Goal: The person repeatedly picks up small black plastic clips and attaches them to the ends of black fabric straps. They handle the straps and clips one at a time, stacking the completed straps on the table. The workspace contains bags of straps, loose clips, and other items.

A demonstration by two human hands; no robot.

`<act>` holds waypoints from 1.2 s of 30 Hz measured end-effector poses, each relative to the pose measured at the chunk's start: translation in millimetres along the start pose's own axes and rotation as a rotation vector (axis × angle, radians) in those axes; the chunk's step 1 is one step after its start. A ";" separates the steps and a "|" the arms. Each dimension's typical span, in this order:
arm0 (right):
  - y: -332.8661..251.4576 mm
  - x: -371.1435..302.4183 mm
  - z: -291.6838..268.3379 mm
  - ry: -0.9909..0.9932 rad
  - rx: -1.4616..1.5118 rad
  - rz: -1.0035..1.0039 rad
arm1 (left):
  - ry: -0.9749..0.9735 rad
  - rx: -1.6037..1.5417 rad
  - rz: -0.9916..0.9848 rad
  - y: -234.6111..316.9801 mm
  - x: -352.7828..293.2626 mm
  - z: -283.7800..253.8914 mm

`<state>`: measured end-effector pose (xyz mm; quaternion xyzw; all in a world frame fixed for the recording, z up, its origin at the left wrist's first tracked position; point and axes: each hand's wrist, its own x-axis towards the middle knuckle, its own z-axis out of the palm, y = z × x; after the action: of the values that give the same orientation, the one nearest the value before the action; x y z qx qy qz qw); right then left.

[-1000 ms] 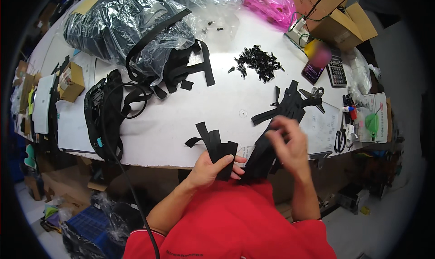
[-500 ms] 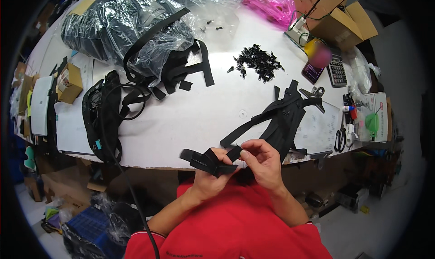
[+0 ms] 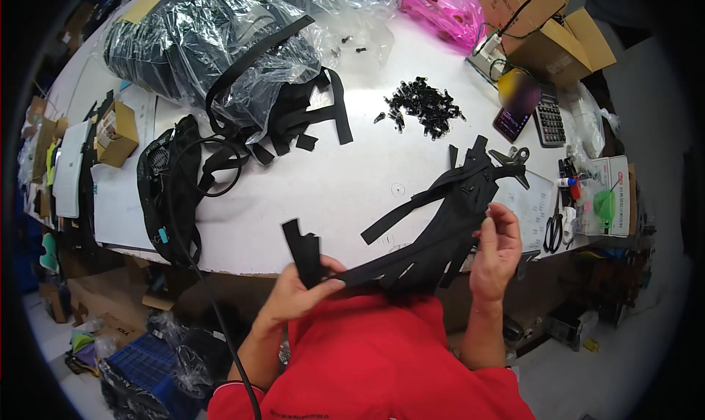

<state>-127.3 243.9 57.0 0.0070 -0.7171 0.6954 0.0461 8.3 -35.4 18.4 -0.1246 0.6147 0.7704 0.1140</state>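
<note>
A long black webbing strap (image 3: 404, 257) is drawn out across my front, above the table's near edge. My left hand (image 3: 299, 294) is closed on its left end, thumb on top. A short folded length of the same webbing stands up from that hand. At the other end my right hand (image 3: 496, 257) is raised with its fingers pinched together, the strap running up to them; the fingertips' exact hold is partly hidden. Beyond it a bundle of black straps (image 3: 470, 189) lies on the table, with a metal spring clamp (image 3: 512, 163) at its top.
Small black clips (image 3: 424, 106) lie in a pile at the table's centre. A plastic-wrapped black bulk (image 3: 198, 42) and more webbing occupy the back left. A phone (image 3: 509, 120), calculator (image 3: 549, 115), scissors (image 3: 553, 233) and open cardboard box (image 3: 562, 45) stand along the right. A black cable (image 3: 209, 299) hangs at left.
My hands have moved apart: the right went up and to the right, the left slightly left. The webbing that was bunched between them is now stretched out.
</note>
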 end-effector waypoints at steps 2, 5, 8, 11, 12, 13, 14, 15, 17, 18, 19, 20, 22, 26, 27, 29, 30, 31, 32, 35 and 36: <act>1.9 -2.0 -6.8 0.067 -0.061 -0.020 | 0.128 0.028 -0.003 3.0 -1.5 -13.8; 3.9 -16.5 -8.7 0.016 -0.182 0.019 | 0.392 -0.362 0.099 -0.1 0.1 -22.4; 0.4 -34.0 -2.2 -0.495 -0.467 -0.005 | 0.453 -0.676 0.192 9.3 15.4 -15.8; -0.3 -48.7 24.9 -0.840 -0.482 -0.047 | 0.514 -0.257 0.268 3.2 26.6 10.4; -4.1 -44.6 31.8 -0.828 -0.450 0.093 | 0.369 -0.224 0.219 8.5 26.6 18.0; -7.1 -41.8 40.9 -0.765 -0.316 0.135 | 0.221 -0.192 0.171 15.1 24.7 24.5; -9.1 -39.6 51.9 -0.700 -0.183 0.176 | 0.163 -0.176 0.156 8.8 24.1 28.4; -11.2 -36.0 61.1 -0.629 -0.048 0.209 | 0.102 -0.155 0.146 4.1 23.8 30.6; -10.2 -32.1 64.8 -0.674 -0.023 0.229 | 0.079 -0.125 0.176 3.5 21.9 34.4; -3.4 -30.9 64.8 -0.691 -0.028 0.212 | 0.087 -0.090 0.188 2.4 21.0 34.8; 0.1 -29.6 65.2 -0.708 -0.033 0.195 | 0.095 -0.056 0.200 1.0 20.5 34.9; -0.2 -28.8 66.0 -0.685 -0.067 0.150 | 0.088 -0.073 0.152 -2.5 20.5 32.6; 1.4 -30.3 67.3 -0.642 -0.137 0.067 | 0.086 -0.008 0.174 2.6 23.9 30.9; -9.2 -31.1 71.8 -0.706 -0.269 -0.052 | 0.148 0.041 0.344 0.8 29.5 37.1; -6.1 -34.5 70.6 -0.679 -0.169 0.083 | 0.164 0.074 0.414 -1.7 31.4 38.1; 9.8 -42.2 67.9 -0.618 0.040 0.350 | 0.202 0.143 0.550 -6.4 33.3 39.3; 14.4 -39.3 67.4 -0.623 0.166 0.513 | 0.181 0.226 0.611 -3.0 33.8 39.2; 19.8 -34.0 69.3 -0.675 0.180 0.542 | 0.212 0.170 0.545 -4.1 34.3 39.8; 25.2 -25.0 73.2 -0.728 0.193 0.572 | 0.244 0.114 0.478 -7.3 33.5 40.8; 48.1 29.8 95.6 -0.671 -0.405 0.057 | 0.254 0.019 0.318 -21.7 31.7 38.5; 54.6 59.1 107.7 -0.528 -0.520 -0.179 | 0.251 0.052 0.336 -18.7 31.0 38.0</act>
<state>-196.2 141.4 4.0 0.2367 -0.8533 0.4578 -0.0794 -16.8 6.5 -1.0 -0.1126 0.6561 0.7408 -0.0903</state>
